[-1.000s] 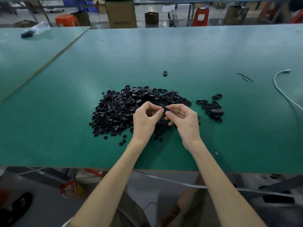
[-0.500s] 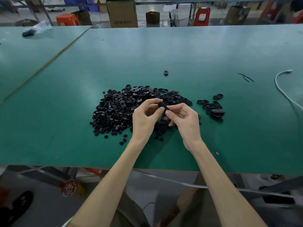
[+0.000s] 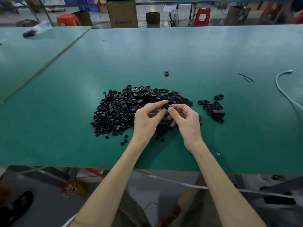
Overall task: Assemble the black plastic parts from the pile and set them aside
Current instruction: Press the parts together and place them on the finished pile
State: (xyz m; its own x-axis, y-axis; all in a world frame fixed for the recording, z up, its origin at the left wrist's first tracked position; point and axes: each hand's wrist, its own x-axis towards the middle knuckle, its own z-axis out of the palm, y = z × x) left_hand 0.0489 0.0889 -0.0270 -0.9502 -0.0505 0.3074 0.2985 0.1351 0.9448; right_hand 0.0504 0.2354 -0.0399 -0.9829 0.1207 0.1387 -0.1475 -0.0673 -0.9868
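Observation:
A pile of small black plastic parts (image 3: 121,110) lies on the green table (image 3: 164,51), oval shells at the back, round pieces at the left and front. Just above the pile's right side, my left hand (image 3: 146,120) and my right hand (image 3: 186,120) meet at the fingertips and pinch one black part (image 3: 165,106) between them. A small group of black oval parts (image 3: 214,108) lies apart to the right of the pile. Whether the held part is one piece or two joined is hidden by my fingers.
One single black part (image 3: 166,72) lies farther back on the table. A white cable (image 3: 285,92) curves along the right side, with a black strip (image 3: 246,77) near it. A tiny ring (image 3: 218,153) sits near the front edge. Boxes and stools stand beyond the table.
Both hands stay together over the pile and keep hold of the black part. The fingers have shifted slightly around it, and the part now sits upright between the fingertips.

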